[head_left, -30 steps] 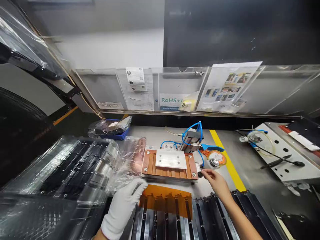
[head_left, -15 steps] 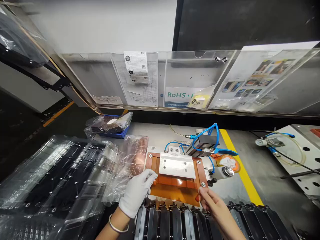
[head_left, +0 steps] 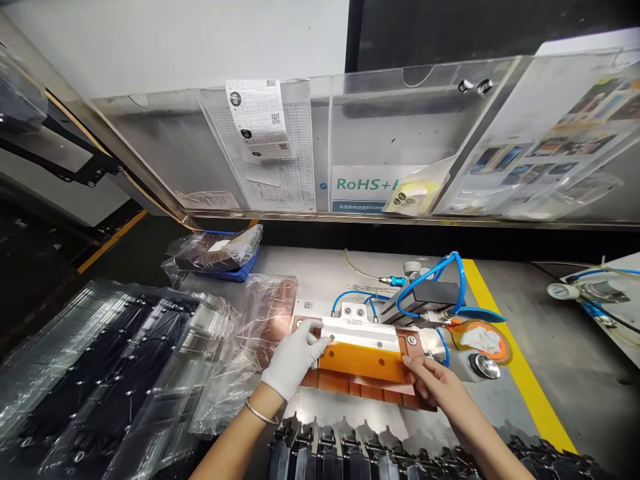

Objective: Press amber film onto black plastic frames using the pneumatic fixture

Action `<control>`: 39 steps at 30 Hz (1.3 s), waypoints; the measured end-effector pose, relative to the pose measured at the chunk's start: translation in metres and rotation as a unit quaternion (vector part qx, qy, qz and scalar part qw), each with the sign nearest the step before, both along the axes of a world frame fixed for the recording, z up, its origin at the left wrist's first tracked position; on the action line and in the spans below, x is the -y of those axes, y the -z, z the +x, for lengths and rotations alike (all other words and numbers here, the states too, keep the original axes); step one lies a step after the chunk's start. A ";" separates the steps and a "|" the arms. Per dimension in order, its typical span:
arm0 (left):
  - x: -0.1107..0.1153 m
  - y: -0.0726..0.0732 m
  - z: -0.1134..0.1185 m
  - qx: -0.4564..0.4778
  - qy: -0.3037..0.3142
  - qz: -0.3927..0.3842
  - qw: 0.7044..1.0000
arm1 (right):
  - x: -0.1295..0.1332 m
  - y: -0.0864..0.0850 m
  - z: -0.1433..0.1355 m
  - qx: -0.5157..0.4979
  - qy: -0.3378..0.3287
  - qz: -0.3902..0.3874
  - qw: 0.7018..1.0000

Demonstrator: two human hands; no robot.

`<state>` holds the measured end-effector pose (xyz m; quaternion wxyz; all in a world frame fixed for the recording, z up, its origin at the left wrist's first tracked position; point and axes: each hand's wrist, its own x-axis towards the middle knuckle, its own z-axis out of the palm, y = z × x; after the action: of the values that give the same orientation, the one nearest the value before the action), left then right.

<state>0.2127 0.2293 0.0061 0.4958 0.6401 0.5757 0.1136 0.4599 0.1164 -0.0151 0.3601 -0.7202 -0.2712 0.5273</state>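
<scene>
My left hand (head_left: pixel 294 360), in a white glove, has its thumb and fingers closed at the left edge of a translucent amber film strip (head_left: pixel 357 363). Bare fingers of my right hand (head_left: pixel 431 381) pinch the strip's right end. The strip lies across the lower part of a silver plate (head_left: pixel 360 328) marked JJ-25070. Below and around that plate is a reddish-brown fixture base (head_left: pixel 345 385) with screws at its corners. Whether the strip presses flat on the plate, I cannot tell.
Black moulded parts (head_left: pixel 340 453) stand in a row at the near edge. Left are bagged black parts in clear trays (head_left: pixel 95 373) and a blue bin (head_left: pixel 245 268). Blue air hoses (head_left: pixel 463 293), a cylinder (head_left: pixel 423 300) and a metal-capped bottle (head_left: pixel 483 367) sit right of the fixture.
Both hands have moved up and away from me, carrying the amber strip from below the silver plate onto its lower part. The camera view has also shifted.
</scene>
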 end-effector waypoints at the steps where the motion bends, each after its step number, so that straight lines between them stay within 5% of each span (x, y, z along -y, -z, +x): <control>1: -0.002 0.001 0.001 -0.012 0.002 0.007 1.000 | -0.002 0.001 0.001 -0.006 0.000 -0.007 1.000; 26: -0.020 -0.007 0.005 -0.131 0.043 0.061 0.989 | -0.029 0.009 0.012 0.041 -0.016 -0.051 0.998; 34: -0.010 -0.004 -0.011 -0.161 -0.027 0.073 0.984 | -0.026 -0.005 0.022 0.144 -0.067 -0.074 0.985; 39: 0.014 -0.006 -0.045 -0.217 -0.126 0.129 0.959 | -0.028 -0.004 0.030 0.138 -0.088 -0.076 0.984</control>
<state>0.1680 0.2148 0.0125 0.2541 0.6301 0.7259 0.1072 0.4894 0.1444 -0.0112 0.2155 -0.7845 -0.3403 0.4716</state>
